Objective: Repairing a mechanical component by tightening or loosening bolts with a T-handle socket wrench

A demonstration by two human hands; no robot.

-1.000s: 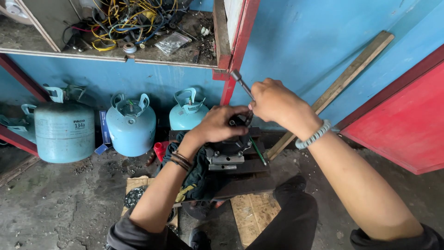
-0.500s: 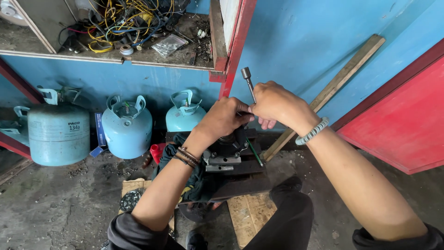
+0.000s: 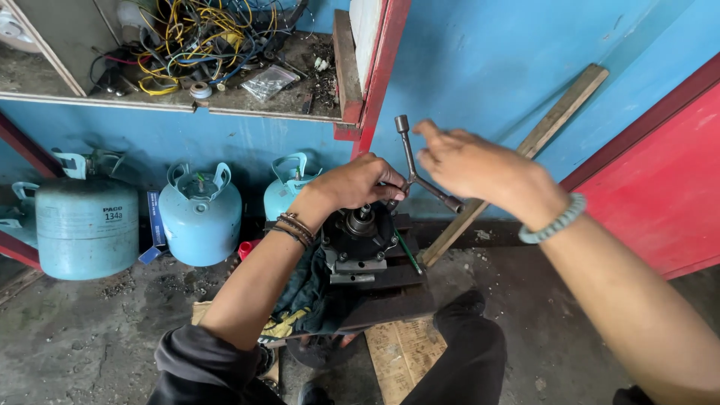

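Your left hand (image 3: 360, 184) grips the wrench (image 3: 417, 171) seated on the compressor (image 3: 358, 234); your right hand (image 3: 472, 166) hovers open beside it. Hub remains bolted on.

White rectangular label (image 3: 112, 215) on left blue cylinder (image 3: 86, 225); clear plastic packet (image 3: 271, 81) on shelf (image 3: 225, 111).

Open air above the left hand (image 3: 360, 184) and right hand (image 3: 469, 161), up to the red-edged wooden shelf (image 3: 349, 75). Leaning wooden plank (image 3: 525, 150) blocks just behind the right hand; pale blue gas cylinders (image 3: 199, 214) crowd left; bare concrete floor (image 3: 82, 330) lower left.
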